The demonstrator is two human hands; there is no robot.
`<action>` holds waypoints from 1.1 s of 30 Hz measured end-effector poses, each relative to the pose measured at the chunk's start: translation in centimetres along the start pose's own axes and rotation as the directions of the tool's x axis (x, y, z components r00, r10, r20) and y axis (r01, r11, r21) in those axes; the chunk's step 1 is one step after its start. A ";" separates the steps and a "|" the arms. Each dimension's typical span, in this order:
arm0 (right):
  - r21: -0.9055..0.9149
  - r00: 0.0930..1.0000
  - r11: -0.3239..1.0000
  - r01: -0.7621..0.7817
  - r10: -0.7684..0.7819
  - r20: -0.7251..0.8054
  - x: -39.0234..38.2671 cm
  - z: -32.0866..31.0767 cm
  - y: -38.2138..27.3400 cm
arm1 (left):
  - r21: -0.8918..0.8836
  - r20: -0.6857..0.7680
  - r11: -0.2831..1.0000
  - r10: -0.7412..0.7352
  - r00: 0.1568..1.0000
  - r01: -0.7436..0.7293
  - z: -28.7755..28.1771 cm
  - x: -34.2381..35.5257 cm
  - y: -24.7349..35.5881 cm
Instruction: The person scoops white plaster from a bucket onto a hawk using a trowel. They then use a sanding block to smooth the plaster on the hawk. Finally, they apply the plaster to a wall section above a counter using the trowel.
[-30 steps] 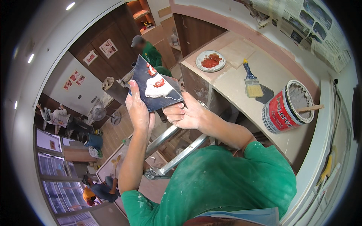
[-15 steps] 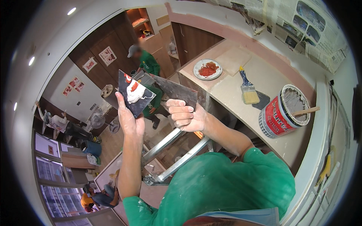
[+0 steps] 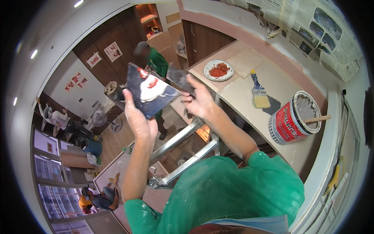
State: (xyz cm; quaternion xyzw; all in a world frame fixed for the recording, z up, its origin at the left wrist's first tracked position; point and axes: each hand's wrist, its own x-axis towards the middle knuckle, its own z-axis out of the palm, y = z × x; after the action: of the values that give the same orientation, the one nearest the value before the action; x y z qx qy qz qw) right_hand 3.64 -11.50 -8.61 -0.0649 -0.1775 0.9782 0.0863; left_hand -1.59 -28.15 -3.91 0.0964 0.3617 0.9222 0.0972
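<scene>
My left hand grips a dark square board carrying a mound of white paste and smears of red. To its right, my right hand holds a second dark, thin plate, slightly blurred, raised near the board's upper right edge. A plate of red paste rests on the counter. Nearer me on that counter lie a paintbrush with a blue handle over a dark flat pad, and a red-labelled can with a wooden stick across its open top.
An aluminium ladder is below my arms. A co-worker in green stands beyond my hands; other workers are at lower left and far left. A fan stands by the wall, with a blue bin nearby. Newspaper covers the upper right wall.
The two plates came apart, then both moved: the pasted board tilted and shifted left, then rose rightward; my right hand raised the smaller plate, turning it. The green-clad co-worker came into fuller view.
</scene>
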 end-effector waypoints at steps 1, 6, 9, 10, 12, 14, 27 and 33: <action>-0.030 0.990 0.990 0.140 -0.140 0.005 0.0 -0.7 -0.4 | -0.032 -0.043 0.999 0.012 0.999 -0.013 0.0 -0.3 1.0; -0.358 0.898 0.831 0.425 -0.438 0.049 -4.2 1.2 0.1 | 0.030 -0.177 0.991 0.133 0.975 -0.130 -1.1 0.6 1.4; -0.408 0.891 0.795 0.448 -0.437 0.128 -4.8 1.5 1.4 | 0.204 -0.139 0.948 0.276 0.951 -0.246 -1.6 0.4 0.6; -0.422 0.898 0.795 0.436 -0.417 0.140 -4.8 1.4 1.5 | 0.248 -0.152 0.926 0.328 0.932 -0.285 -1.4 0.1 0.5; -0.395 0.894 0.802 0.448 -0.408 0.184 -4.1 1.0 2.2 | 0.324 -0.145 0.859 0.459 0.876 -0.396 -0.6 -0.5 0.0; -0.393 0.902 0.812 0.432 -0.389 0.187 -3.7 1.4 2.5 | 0.381 -0.132 0.819 0.506 0.852 -0.428 -0.3 -1.0 -0.3; -0.396 0.921 0.832 0.388 -0.363 0.140 -2.3 1.3 4.1 | 0.853 0.246 0.260 0.566 0.787 -0.454 -3.1 -1.4 -2.1; -0.332 0.926 0.867 0.372 -0.322 0.198 -1.7 3.3 3.3 | 0.806 0.305 0.409 0.331 0.893 -0.427 -4.5 -1.7 -2.6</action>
State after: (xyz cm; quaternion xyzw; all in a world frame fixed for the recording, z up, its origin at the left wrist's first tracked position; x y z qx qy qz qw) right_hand 4.27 -16.00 -6.61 0.0202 -0.3694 0.8988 0.2352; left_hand -0.82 -29.63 -9.09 0.2555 0.7322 0.6114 -0.1573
